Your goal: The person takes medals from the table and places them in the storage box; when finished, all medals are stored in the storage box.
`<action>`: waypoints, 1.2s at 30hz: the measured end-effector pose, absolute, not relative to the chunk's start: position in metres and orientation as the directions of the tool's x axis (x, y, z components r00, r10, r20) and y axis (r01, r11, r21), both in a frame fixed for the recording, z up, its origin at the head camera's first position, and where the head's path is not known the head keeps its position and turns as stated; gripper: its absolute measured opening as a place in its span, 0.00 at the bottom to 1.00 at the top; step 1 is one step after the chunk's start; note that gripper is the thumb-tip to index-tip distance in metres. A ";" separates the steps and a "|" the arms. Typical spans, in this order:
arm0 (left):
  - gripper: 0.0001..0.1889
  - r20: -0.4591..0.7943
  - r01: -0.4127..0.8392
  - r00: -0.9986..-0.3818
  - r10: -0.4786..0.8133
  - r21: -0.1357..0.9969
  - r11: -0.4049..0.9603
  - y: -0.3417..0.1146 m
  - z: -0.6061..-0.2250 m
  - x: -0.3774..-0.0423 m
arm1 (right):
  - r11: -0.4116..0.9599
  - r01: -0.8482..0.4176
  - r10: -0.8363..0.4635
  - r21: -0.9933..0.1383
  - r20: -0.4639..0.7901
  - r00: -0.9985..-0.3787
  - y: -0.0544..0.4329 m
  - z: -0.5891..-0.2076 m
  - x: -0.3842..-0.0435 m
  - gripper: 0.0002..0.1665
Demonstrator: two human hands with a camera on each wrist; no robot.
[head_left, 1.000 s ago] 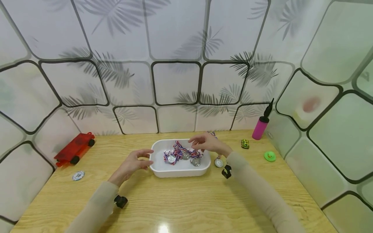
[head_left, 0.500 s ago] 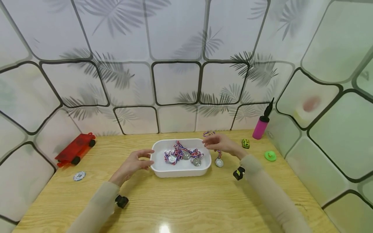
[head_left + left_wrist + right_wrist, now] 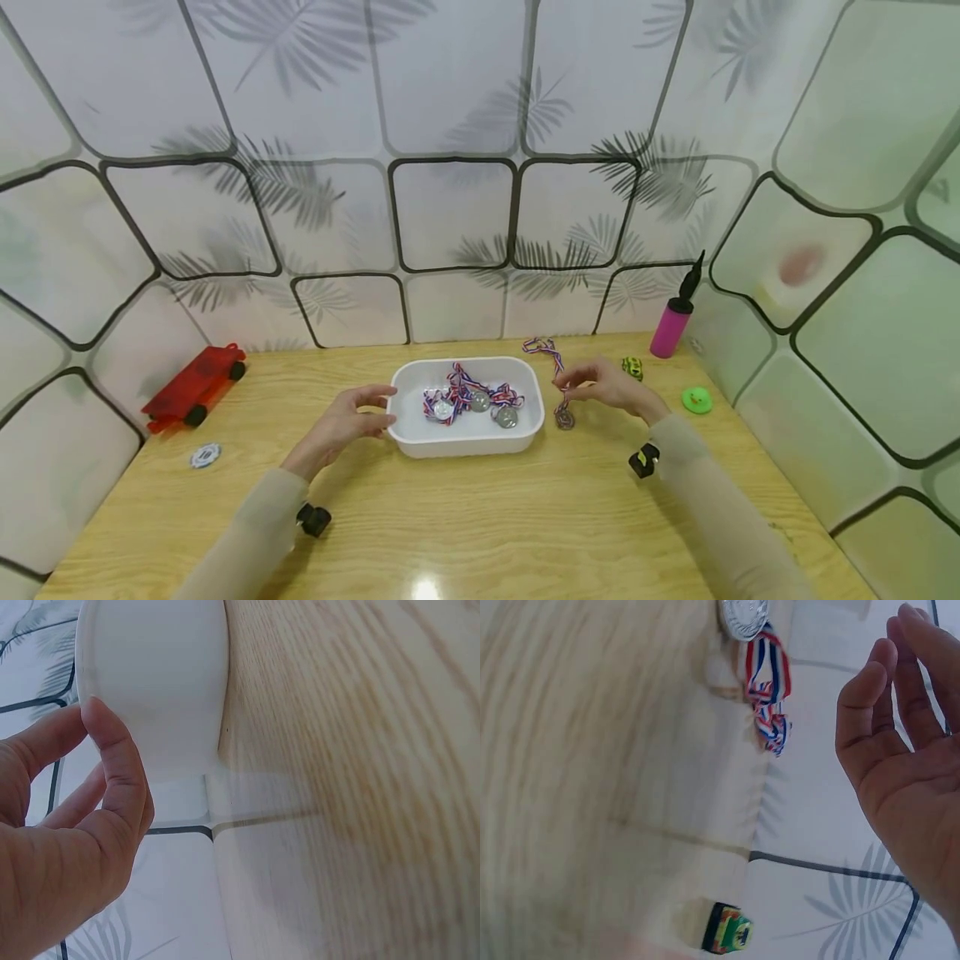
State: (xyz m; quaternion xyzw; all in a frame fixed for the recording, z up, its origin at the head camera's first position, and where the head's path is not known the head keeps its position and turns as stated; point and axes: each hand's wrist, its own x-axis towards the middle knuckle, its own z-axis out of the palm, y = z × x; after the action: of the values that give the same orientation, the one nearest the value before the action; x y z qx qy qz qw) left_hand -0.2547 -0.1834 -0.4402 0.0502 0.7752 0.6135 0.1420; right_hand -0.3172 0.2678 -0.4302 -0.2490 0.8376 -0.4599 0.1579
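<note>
A white plastic tub (image 3: 465, 447) stands mid-table, holding several silver medals (image 3: 480, 402) with red, white and blue ribbons. My left hand (image 3: 347, 423) holds the tub's left end, its bent fingers and thumb at the rim (image 3: 84, 667) in the left wrist view. To the right of the tub lies another medal (image 3: 565, 418), its ribbon (image 3: 551, 352) trailing back towards the wall. Over that ribbon hovers my right hand (image 3: 603, 387); its fingers are loosely bent. The right wrist view shows the hand (image 3: 907, 750) apart from the medal (image 3: 744, 616), holding nothing.
A red toy car (image 3: 197, 385) and a poker chip (image 3: 205, 455) lie at left. On the right are a small yellow-green toy car (image 3: 632, 368), a green duck toy (image 3: 697, 400) and a pink hand pump (image 3: 672, 327). A patterned curtain (image 3: 457, 217) encloses the table.
My right hand has moved from above the tub to the right, over the ribbon of the medal outside it. My left hand stays at the tub's left end.
</note>
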 end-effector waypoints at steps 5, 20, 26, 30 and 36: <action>0.30 -0.157 -0.094 -0.955 0.252 0.965 0.243 -0.183 -0.441 -0.254 | 0.473 -0.339 -0.609 -0.813 -0.024 -0.793 0.276 -0.442 -0.318 0.17; 0.30 -0.166 -0.108 -0.955 0.245 0.966 0.235 -0.181 -0.439 -0.256 | 0.496 -0.474 -0.736 -0.728 -0.063 -0.674 0.278 -0.456 -0.322 0.18; 0.30 -0.167 -0.109 -0.954 0.251 0.967 0.229 -0.180 -0.439 -0.256 | 0.492 -0.501 -0.754 -0.712 -0.060 -0.655 0.278 -0.464 -0.326 0.21; 0.30 -0.162 -0.106 -0.955 0.250 0.969 0.223 -0.181 -0.439 -0.257 | 0.503 -0.504 -0.750 -0.702 -0.065 -0.658 0.274 -0.463 -0.325 0.20; 0.30 -0.170 -0.111 -0.954 0.247 0.965 0.236 -0.182 -0.440 -0.256 | 0.556 -0.451 -0.717 -0.698 -0.129 -0.685 0.272 -0.461 -0.322 0.20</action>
State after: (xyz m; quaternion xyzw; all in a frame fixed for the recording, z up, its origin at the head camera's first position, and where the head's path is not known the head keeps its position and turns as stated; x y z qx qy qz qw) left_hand -0.2563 -0.1817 -0.4396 0.0440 0.7726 0.6165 0.1452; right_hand -0.3221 0.2720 -0.4609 -0.3402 0.8581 -0.3260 0.2042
